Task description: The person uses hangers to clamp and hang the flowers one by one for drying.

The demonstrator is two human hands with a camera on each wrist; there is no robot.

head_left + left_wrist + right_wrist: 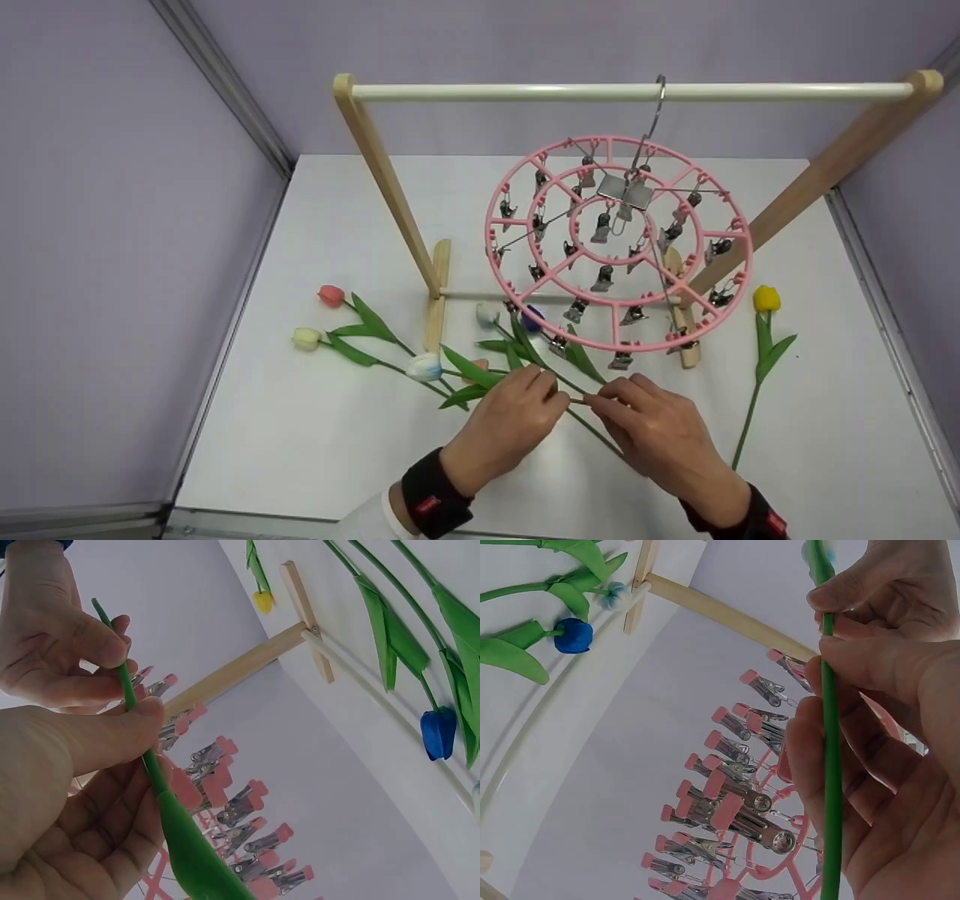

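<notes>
Both hands pinch one thin green tulip stem (578,401) low in the middle of the head view. My left hand (556,397) grips it between thumb and fingers, and my right hand (598,403) pinches it just to the right. The left wrist view shows the stem (132,699) raised off the table with a leaf (191,855) below my left hand (142,724). In the right wrist view my right hand (832,667) curls round the stem (829,780). Which flower head belongs to this stem I cannot tell. A pink round clip hanger (619,240) hangs just beyond the hands.
The hanger hooks over the white rail (630,92) of a wooden rack standing on the white table (315,442). Tulips lie on the table: red (331,295), cream (305,338), pale blue (424,367), blue (532,319), and yellow (766,298) at the right. Purple walls enclose three sides.
</notes>
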